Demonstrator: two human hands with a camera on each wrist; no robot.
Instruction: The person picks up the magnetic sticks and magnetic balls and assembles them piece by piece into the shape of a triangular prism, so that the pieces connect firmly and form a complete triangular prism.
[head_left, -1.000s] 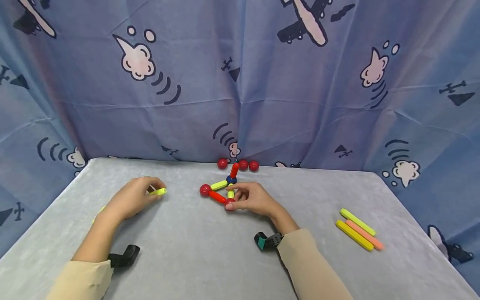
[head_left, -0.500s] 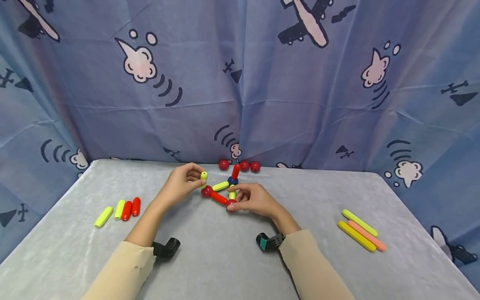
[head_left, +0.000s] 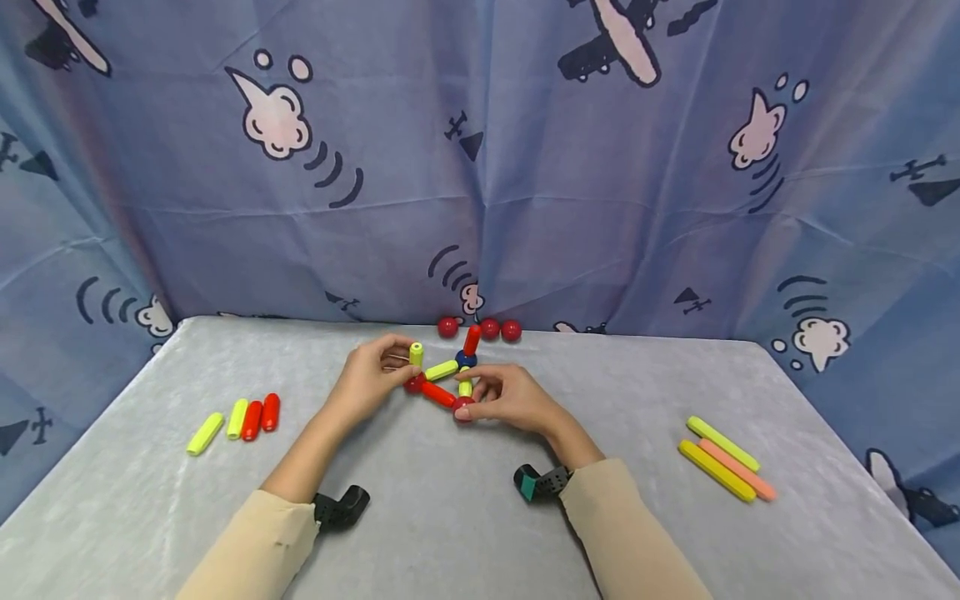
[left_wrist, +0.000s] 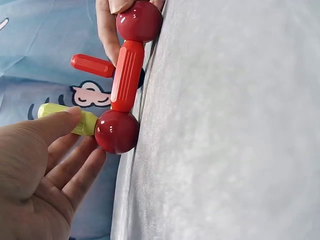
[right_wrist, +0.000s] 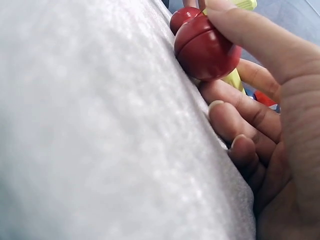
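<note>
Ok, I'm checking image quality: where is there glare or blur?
Left wrist: small glints on the lower red ball, which looks fairly sharp; right wrist: tabletop bright and blurred, palest toward the top; head: fairly even light, no strong glare.

Red balls (left_wrist: pixel 117 132): smooth, glossy, plastic-looking
Red rod (left_wrist: pixel 127 75): shiny, plastic-looking, ridged
Yellow-green rod (left_wrist: pixel 88 123): plastic-looking, slightly shiny
Surface (head_left: pixel 420 517): soft-looking cloth, faint sheen
Curtain (head_left: pixel 390 108): smooth, creased cloth

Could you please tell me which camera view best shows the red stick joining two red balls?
The left wrist view: the red stick appears large and unobstructed. The head view shows it smaller; in the right wrist view, a red ball hides most or all of it.
</note>
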